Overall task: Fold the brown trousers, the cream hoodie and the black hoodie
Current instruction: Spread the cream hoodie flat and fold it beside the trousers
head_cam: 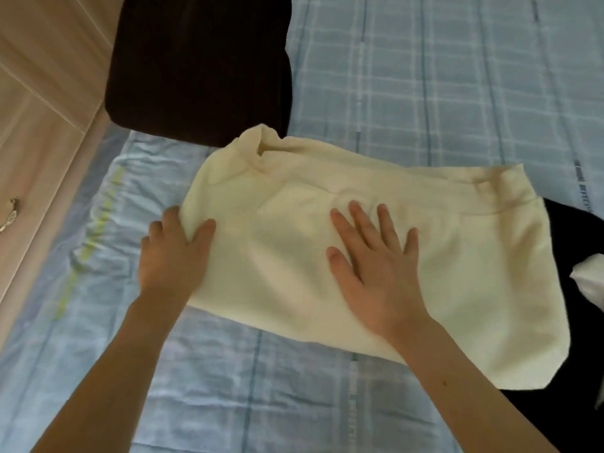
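The cream hoodie (294, 243) lies folded into a broad rectangle in the middle of the bed. My left hand (173, 253) grips its left edge, thumb on top and fingers curled under the cloth. Flat on the hoodie's middle, my right hand (376, 259) presses down with fingers spread. The brown trousers (199, 67) sit folded in a dark block at the back left, just beyond the hoodie's collar. The black hoodie (568, 322) lies at the right, partly under the cream hoodie's right end, with a white patch showing.
The bed is covered by a light blue checked sheet (425, 93) with room at the back right and in front. A wooden cabinet (36, 125) with a metal handle (11, 214) runs along the bed's left side.
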Motion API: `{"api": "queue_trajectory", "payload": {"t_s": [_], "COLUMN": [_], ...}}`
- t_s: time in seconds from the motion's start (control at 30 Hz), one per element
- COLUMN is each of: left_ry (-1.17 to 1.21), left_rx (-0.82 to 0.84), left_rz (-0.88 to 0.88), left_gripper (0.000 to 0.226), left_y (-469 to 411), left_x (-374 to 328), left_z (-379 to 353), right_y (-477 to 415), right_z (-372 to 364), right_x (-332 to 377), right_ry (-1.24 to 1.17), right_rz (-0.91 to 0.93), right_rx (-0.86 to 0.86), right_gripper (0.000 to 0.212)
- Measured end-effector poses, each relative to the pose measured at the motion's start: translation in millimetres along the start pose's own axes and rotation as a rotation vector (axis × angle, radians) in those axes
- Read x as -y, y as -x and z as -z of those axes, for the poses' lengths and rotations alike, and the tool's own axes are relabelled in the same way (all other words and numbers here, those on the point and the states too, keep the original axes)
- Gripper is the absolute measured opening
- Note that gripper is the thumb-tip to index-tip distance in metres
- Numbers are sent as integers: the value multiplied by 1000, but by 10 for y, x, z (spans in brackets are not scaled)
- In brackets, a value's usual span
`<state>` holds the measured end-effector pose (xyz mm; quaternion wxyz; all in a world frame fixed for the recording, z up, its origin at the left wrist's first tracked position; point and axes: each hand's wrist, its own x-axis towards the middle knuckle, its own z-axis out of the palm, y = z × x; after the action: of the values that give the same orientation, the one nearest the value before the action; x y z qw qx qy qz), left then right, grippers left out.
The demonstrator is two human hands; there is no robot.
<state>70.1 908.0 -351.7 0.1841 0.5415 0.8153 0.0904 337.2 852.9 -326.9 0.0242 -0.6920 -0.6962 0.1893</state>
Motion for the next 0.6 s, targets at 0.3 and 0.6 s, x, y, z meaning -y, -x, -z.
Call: {"api": "queue_trajectory", "payload": {"t_s": [0.3,0.6], "left_ry": [745,897], "left_rx": [416,333], "left_rz": [189,109], "left_gripper": [50,25], "left_y": [23,574], "left_x": [279,914], "left_z": [180,451], "right_y": [71,487], "right_z": [-117,-119], "right_x": [-88,264], "right_ry": [-103,-190], "right_rz": [-14,69], "right_rx": [33,93], "right_gripper": [67,53]}}
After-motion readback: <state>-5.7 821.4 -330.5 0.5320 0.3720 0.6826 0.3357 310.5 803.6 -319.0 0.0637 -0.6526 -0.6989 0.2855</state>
